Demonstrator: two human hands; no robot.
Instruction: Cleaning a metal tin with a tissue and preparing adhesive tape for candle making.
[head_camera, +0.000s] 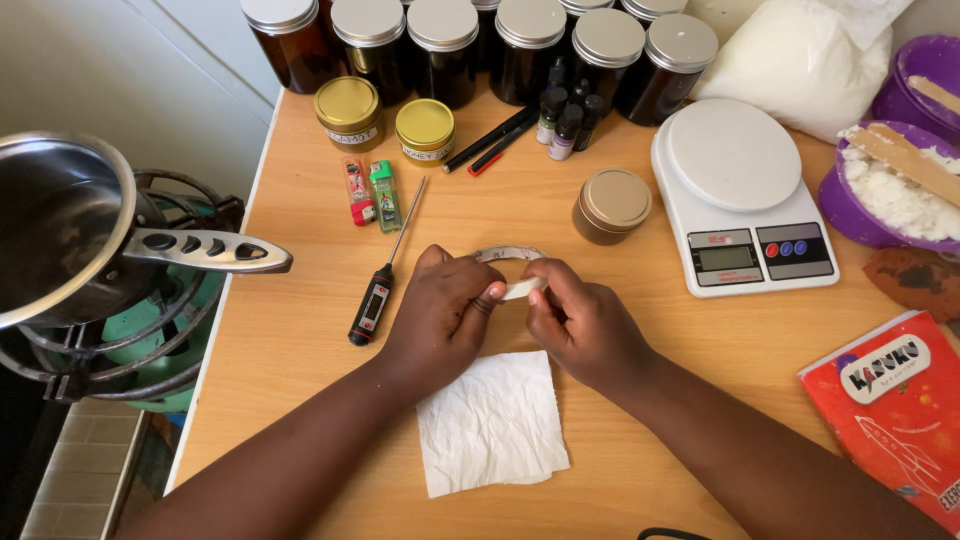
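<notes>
White tape roll (510, 270) pinched by left hand (440, 315) and right hand (580, 325) fingers, red packet (895, 420) right, gold-lidded tins (385, 115) behind

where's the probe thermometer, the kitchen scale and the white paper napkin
probe thermometer (371, 306), head view, on its black handle
kitchen scale (733, 154), head view, on its round white platform
white paper napkin (491, 424), head view, on its middle
</notes>
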